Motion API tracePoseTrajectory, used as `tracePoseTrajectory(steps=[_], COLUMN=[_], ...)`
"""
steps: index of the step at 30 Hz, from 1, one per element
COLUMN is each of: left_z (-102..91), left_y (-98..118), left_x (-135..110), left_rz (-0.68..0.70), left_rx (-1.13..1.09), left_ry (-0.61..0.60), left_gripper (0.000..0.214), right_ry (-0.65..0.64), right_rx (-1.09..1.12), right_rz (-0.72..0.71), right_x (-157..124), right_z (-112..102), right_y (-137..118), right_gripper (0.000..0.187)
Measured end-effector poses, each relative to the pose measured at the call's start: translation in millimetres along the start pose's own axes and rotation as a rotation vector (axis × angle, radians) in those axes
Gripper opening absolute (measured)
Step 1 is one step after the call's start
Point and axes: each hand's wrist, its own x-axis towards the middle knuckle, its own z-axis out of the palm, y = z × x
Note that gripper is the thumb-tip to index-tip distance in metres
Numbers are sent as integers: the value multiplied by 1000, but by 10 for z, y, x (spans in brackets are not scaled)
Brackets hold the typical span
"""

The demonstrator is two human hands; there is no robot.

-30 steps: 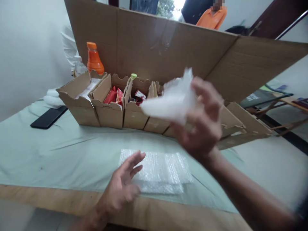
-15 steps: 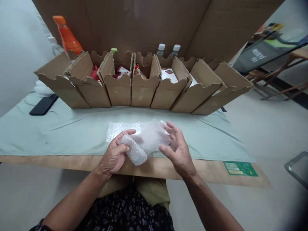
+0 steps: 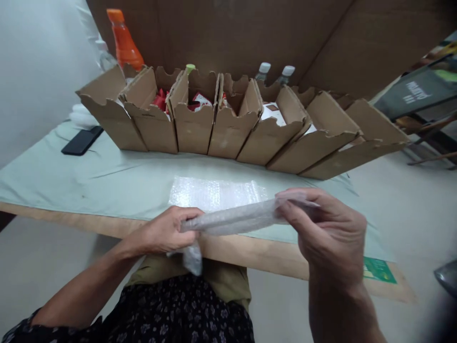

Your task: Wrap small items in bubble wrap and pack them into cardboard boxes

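Note:
Between my two hands a strip of bubble wrap (image 3: 235, 218) is stretched out above the table's front edge. My left hand (image 3: 174, 229) is closed around its left end, and a crumpled tail of the wrap hangs below the fingers. My right hand (image 3: 328, 228), raised nearer to the camera, pinches the other end between thumb and fingers. Behind the strip, another bubble wrap sheet (image 3: 214, 191) lies flat on the pale green cloth (image 3: 117, 181). Whether anything is inside the held wrap cannot be told.
A row of several cardboard bins (image 3: 228, 138) holding packets lines the back. Behind it stand an orange bottle (image 3: 126, 45) and white-capped bottles (image 3: 263, 69). A black phone (image 3: 82, 141) lies at left. A green label (image 3: 380, 270) sits on the wooden edge at right.
My right hand, spread beside the wrap before, has closed on its end and moved right and nearer. The wrap is now drawn out long. The camera view has shifted and tilted.

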Motion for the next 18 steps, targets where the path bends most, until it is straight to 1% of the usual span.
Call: tracePoseTrajectory(steps=[2,4,6,7,8,10,11,12,13,14,15,17,18], left_z=[-134,-306,-452,-503,-535,-548,-529,-492,-441,-376,-301,-140,-63], left_y=[-51,-138,-237,-286,-334,-413,-442,-461,-469,-469,-462,-454,-461], left_x=[-55,-58,20,84,156,296,348,382,399,400,392,369,364], left_rz=[10,-5,-56,-78,-89,-69,-40,2,59,131,211,338,364], left_rx=[-12,-28,-9,27,89,272,369,453,516,561,596,654,678], left_ry=[79,145,181,206,255,428,523,597,638,636,597,448,367], left_gripper=[25,23,23,24,27,33,34,34,34,34,34,35,33], right_ry=[51,93,84,47,-3,-96,-109,-92,-58,-23,-1,-25,-70], right_rx=[-10,-18,-56,-95,-150,-300,-378,-445,-493,-520,-533,-534,-527], right_rz=[9,21,53,72,86,94,81,56,25,-17,-71,-224,-315], right_x=[62,135,203,228,247,264,271,285,314,364,442,691,858], right_z=[-60,-84,-52,-18,21,85,97,91,72,47,30,71,150], right_y=[85,206,392,510,639,892,993,1061,1087,1062,985,688,482], right_gripper=[7,8,15,19,25,35,41,46,50,50,47,34,27])
